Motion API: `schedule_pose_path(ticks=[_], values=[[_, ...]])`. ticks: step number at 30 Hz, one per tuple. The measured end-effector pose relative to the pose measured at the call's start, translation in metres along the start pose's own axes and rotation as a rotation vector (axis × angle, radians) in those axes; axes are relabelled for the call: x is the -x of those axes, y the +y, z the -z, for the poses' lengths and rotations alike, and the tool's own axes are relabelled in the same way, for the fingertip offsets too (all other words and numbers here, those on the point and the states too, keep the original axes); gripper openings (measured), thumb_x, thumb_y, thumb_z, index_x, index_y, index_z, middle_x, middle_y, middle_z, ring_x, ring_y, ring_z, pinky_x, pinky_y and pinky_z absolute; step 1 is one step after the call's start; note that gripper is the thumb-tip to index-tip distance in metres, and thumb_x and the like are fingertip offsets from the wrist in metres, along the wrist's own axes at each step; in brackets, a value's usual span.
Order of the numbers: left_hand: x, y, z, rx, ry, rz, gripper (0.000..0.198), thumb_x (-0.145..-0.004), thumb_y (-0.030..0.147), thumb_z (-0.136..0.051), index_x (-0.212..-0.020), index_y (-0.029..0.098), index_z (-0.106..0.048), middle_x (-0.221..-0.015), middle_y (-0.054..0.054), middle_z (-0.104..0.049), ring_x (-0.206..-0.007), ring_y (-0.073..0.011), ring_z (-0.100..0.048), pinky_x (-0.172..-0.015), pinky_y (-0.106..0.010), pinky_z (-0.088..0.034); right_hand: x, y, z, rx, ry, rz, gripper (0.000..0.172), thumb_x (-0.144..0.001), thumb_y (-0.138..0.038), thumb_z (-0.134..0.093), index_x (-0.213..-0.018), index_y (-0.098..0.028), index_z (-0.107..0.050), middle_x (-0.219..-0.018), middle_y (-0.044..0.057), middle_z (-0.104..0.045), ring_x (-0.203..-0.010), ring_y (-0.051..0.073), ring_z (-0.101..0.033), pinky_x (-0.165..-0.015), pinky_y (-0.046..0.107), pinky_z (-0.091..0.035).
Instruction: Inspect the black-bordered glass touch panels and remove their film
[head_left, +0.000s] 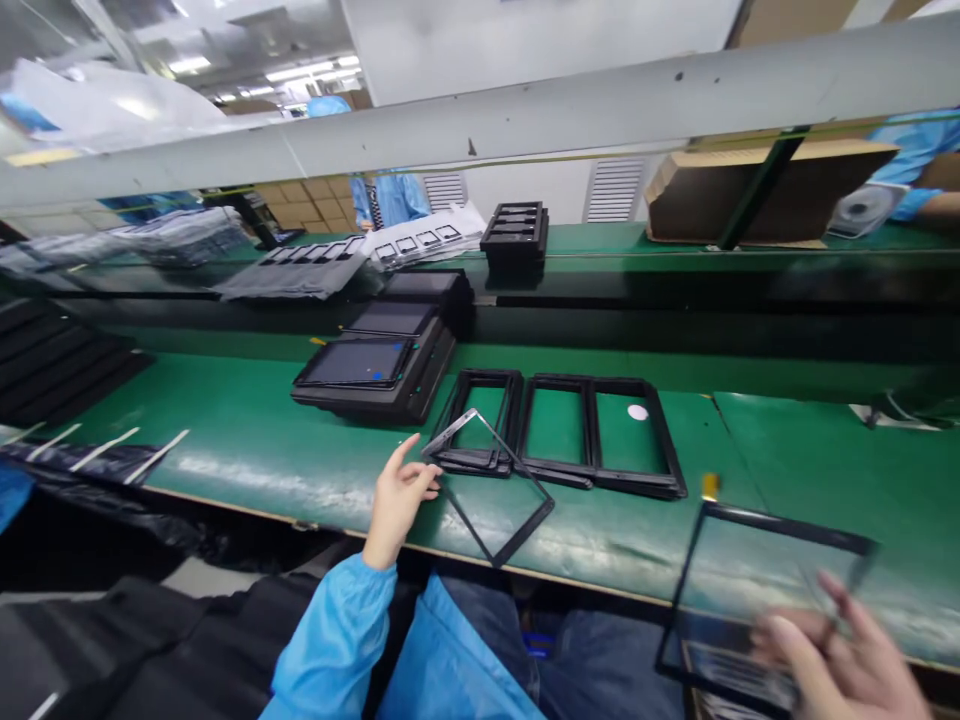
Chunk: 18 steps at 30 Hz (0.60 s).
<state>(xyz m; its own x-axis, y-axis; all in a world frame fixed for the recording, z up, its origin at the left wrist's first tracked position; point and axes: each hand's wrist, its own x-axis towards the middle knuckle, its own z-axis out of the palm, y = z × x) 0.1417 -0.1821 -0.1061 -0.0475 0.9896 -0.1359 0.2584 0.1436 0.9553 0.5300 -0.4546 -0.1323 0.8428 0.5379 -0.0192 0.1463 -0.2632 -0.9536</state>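
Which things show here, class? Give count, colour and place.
Workbench: one, green, foreground
Frame stacks: three, black, bench centre
Tilted frame: one, black, bench front
Panel: one, clear, black rim, lower right
Screens: several, dark, left of centre
Disc: one, white, inside rightmost stack
Strips: four, whitish, left edge
Tray stack: one, black, shelf
Cardboard box: one, brown, shelf
Roll: one, whitish, far right
Co-workers: at least two, blue clothing, background
Left hand: one, bare, centre
Right hand: one, bare, on panel

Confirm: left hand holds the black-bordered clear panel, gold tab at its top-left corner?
Wrong hand. The head view shows the right hand holding the black-bordered clear panel; the gold tab is at its top-left corner, as you say. The left hand has a tilted black frame.
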Motion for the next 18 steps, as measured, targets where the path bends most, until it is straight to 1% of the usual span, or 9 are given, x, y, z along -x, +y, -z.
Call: schedule_pose_path(ticks=[1, 2, 4, 6, 7, 9, 13, 15, 18], values=[[0.001, 0.002, 0.001, 0.033, 0.002, -0.001, 0.096, -0.076, 0.051, -0.077, -0.157, 0.011, -0.044, -0.083, -0.001, -0.074, -0.072, -0.0174, -0.073, -0.068, -0.029, -0.064, 0.006, -0.008, -0.015, -0.107, -0.055, -0.121, 0.083, -0.085, -0.057, -0.080, -0.159, -0.037, -0.049, -0.085, 0.010, -0.074, -0.060, 0.030, -0.069, -0.058, 0.049, -0.061], [0.002, 0.005, 0.001, 0.068, 0.000, -0.001, 0.093, -0.076, 0.051, -0.079, -0.155, 0.012, -0.048, -0.083, 0.000, -0.072, -0.073, -0.0166, -0.073, -0.067, -0.028, -0.064, 0.012, -0.016, -0.028, -0.211, -0.074, -0.175, 0.087, -0.079, -0.055, -0.086, -0.156, -0.035, -0.052, -0.077, 0.006, -0.071, -0.052, 0.026, -0.063, -0.048, 0.043, -0.056], [0.007, 0.015, 0.000, 0.155, -0.019, 0.010, 0.087, -0.075, 0.050, -0.084, -0.149, 0.014, -0.056, -0.086, 0.000, -0.071, -0.074, -0.0159, -0.073, -0.065, -0.025, -0.063, 0.021, -0.031, -0.048, -0.346, -0.218, -0.215, 0.084, -0.077, -0.049, -0.089, -0.152, -0.034, -0.055, -0.077, 0.002, -0.069, -0.052, 0.021, -0.058, -0.043, 0.034, -0.050], [0.015, 0.028, -0.005, 0.250, -0.066, 0.020, 0.079, -0.074, 0.045, -0.089, -0.144, 0.018, -0.063, -0.091, 0.000, -0.071, -0.072, -0.0157, -0.074, -0.061, -0.025, -0.064, 0.030, -0.042, -0.060, -0.406, -0.278, -0.199, 0.072, -0.080, -0.045, -0.088, -0.145, -0.034, -0.061, -0.078, 0.000, -0.067, -0.053, 0.017, -0.055, -0.042, 0.028, -0.046], [0.021, 0.035, -0.010, 0.290, -0.109, 0.020, 0.075, -0.074, 0.041, -0.091, -0.141, 0.020, -0.066, -0.092, 0.000, -0.071, -0.071, -0.0157, -0.074, -0.060, -0.025, -0.064, 0.034, -0.047, -0.063, -0.415, -0.289, -0.191, 0.066, -0.081, -0.044, -0.088, -0.142, -0.034, -0.064, -0.079, 0.000, -0.067, -0.053, 0.016, -0.055, -0.042, 0.026, -0.046], [0.035, 0.049, -0.023, 0.329, -0.229, -0.003, 0.063, -0.076, 0.037, -0.091, -0.135, 0.021, -0.073, -0.090, 0.000, -0.072, -0.070, -0.0161, -0.074, -0.059, -0.025, -0.063, 0.040, -0.053, -0.067, -0.410, -0.326, -0.188, 0.062, -0.081, -0.043, -0.088, -0.138, -0.033, -0.068, -0.085, 0.001, -0.068, -0.054, 0.016, -0.056, -0.043, 0.026, -0.047], [0.059, 0.065, -0.051, 0.336, -0.482, -0.074, 0.047, -0.083, 0.030, -0.086, -0.129, 0.023, -0.079, -0.087, -0.003, -0.074, -0.075, -0.0174, -0.073, -0.063, -0.024, -0.063, 0.049, -0.063, -0.071, -0.377, -0.385, -0.194, 0.064, -0.078, -0.043, -0.091, -0.137, -0.029, -0.071, -0.095, 0.002, -0.068, -0.056, 0.013, -0.057, -0.044, 0.024, -0.046], [0.066, 0.067, -0.061, 0.347, -0.545, -0.108, 0.044, -0.085, 0.028, -0.084, -0.129, 0.024, -0.080, -0.088, -0.005, -0.075, -0.077, -0.0178, -0.072, -0.065, -0.025, -0.063, 0.051, -0.066, -0.073, -0.380, -0.370, -0.185, 0.064, -0.078, -0.043, -0.091, -0.137, -0.029, -0.071, -0.095, 0.001, -0.066, -0.056, 0.011, -0.055, -0.045, 0.022, -0.045], [0.073, 0.067, -0.068, 0.324, -0.568, -0.156, 0.041, -0.088, 0.027, -0.082, -0.128, 0.026, -0.081, -0.090, -0.006, -0.075, -0.079, -0.0179, -0.070, -0.070, -0.026, -0.063, 0.054, -0.069, -0.073, -0.376, -0.356, -0.176, 0.065, -0.079, -0.045, -0.090, -0.139, -0.028, -0.070, -0.095, 0.001, -0.066, -0.057, 0.011, -0.053, -0.046, 0.022, -0.045]])
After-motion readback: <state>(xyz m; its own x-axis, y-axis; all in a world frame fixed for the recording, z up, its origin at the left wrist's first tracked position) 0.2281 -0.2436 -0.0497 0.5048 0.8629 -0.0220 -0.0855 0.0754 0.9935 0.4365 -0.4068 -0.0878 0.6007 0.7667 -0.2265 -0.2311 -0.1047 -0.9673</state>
